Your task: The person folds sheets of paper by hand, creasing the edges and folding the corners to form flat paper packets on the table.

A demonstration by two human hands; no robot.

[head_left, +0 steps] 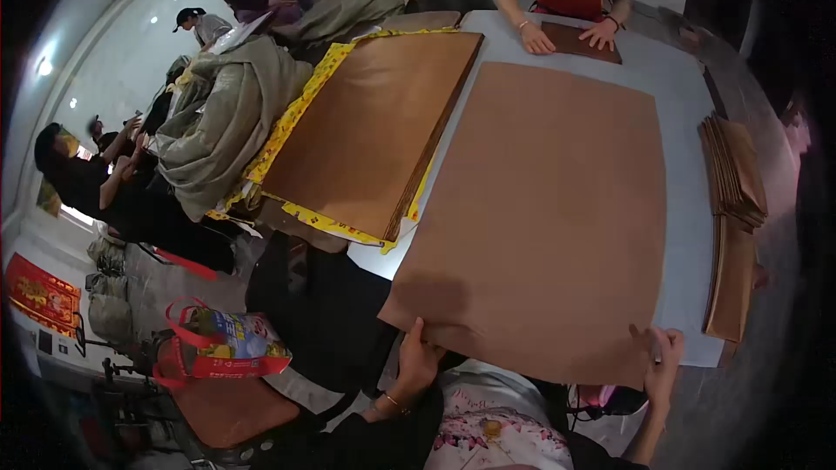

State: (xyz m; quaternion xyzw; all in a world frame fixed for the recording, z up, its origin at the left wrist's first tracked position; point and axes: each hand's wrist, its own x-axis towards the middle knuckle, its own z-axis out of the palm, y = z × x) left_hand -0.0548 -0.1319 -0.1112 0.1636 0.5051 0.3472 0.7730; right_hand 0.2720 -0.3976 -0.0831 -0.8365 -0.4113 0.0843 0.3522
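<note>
A large brown sheet (549, 209) lies spread over the grey-white table (688, 296), its near edge hanging over the table's edge towards me. My left hand (419, 364) pinches this near edge close to the left corner, thumb on top and the other fingers hidden beneath. At the near right corner, my right hand (664, 359) has its fingers closed on the sheet's edge. I cannot tell whether the sheet is paper or another material. To its left lies a thick stack of similar brown sheets (374, 130) on yellow patterned wrapping (296, 144).
Across the table, a person's hands (601, 35) press on a folded brown piece (579, 42). Folded brown bundles (733, 174) line the right edge. Grey-green cloth (231, 113) is heaped at the left. A red-handled bag (239, 344) sits on a chair (235, 409). Several other people are behind.
</note>
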